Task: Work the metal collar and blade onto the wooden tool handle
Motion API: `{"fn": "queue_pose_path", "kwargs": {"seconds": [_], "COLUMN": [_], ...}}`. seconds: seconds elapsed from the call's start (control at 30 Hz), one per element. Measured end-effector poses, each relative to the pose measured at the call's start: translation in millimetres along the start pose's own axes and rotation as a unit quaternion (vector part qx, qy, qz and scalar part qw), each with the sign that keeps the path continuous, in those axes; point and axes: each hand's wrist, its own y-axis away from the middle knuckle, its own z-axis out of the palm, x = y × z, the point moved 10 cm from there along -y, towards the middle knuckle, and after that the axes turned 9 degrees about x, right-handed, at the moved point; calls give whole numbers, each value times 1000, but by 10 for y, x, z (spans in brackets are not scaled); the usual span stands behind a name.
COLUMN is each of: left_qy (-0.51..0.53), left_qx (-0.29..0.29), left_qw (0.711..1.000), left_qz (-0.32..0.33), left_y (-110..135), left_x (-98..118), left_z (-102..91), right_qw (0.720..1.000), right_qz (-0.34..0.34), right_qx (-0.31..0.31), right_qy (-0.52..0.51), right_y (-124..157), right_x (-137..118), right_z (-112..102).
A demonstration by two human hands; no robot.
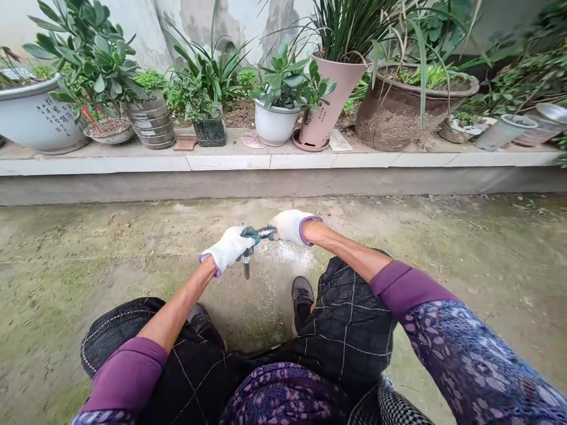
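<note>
I sit low with my knees apart, both arms stretched forward over a concrete floor. My left hand (228,248), in a white glove with a purple cuff, is closed round a dark green-handled tool (248,245) whose metal end points down. My right hand (290,226), gloved the same way, is closed round a short metal part (267,232) that joins the tool from the right. The two hands nearly touch. A pale, powdery patch (287,257) lies on the floor right below them. My shoes (302,292) rest just behind it.
A tiled ledge (230,160) runs across the back, lined with potted plants: a large white bowl pot (38,115), a white pot with a succulent (274,121), a tall pink pot (330,100) and a wide brown pot (407,109). The mossy concrete floor (88,265) spreads on both sides.
</note>
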Motion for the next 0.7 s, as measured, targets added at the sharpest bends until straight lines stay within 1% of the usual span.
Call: {"fn": "queue_pose_path", "kwargs": {"seconds": [0.1,0.13,0.17,0.2,0.27,0.33,0.43,0.53,0.6,0.7], "left_qy": [80,106,131,156,205,240,239,227,220,189], "left_qx": [10,11,11,7,-7,-31,-44,-36,-41,-58], "left_qw": [997,994,991,988,979,970,970,972,973,977], "left_qz": [-3,2,6,8,7,12,32,40,49,72], "left_y": [-68,-98,-124,-145,-162,-148,-115,-96,-76,-44], "left_x": [44,65,83,100,129,174,226,236,258,305], "left_z": [-40,-56,-73,-84,-93,-82,-91,-121,-131,-134], "right_qw": [992,989,987,988,990,987,971,946,931,917], "right_qz": [-5,-10,-15,-19,-23,-8,31,39,38,43], "right_qx": [47,70,92,112,138,137,103,62,45,34], "right_qy": [115,134,131,105,21,-79,-213,-316,-360,-394], "right_y": [-105,-121,-125,-119,-85,-41,20,59,78,104], "right_x": [80,82,71,52,11,3,37,27,7,-19], "right_z": [-175,-252,-327,-399,-509,-547,-486,-385,-340,-314]}}
